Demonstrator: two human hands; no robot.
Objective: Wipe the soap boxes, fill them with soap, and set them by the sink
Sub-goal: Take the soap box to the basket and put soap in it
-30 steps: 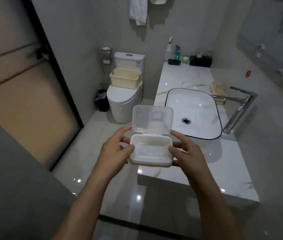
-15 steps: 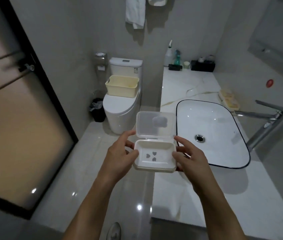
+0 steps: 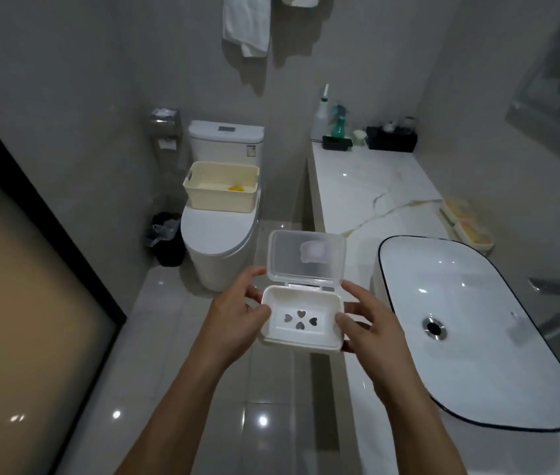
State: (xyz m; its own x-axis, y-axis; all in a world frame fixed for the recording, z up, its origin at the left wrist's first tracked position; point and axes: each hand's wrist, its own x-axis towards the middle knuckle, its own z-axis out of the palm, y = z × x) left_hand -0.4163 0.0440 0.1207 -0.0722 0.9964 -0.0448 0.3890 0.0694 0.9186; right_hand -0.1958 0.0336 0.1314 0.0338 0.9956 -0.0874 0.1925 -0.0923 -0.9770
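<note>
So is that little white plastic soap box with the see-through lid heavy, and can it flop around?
Probably light: the white plastic soap box looks empty, only heart-shaped holes showing in its tray, and the left hand and right hand hold it by the fingertips. It looks stiff. The clear hinged lid, standing open, may swing if tilted.

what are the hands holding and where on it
Both hands hold the open soap box by its short ends: the left hand grips the left end of the tray, the right hand the right end. The lid stands open, untouched.
</note>
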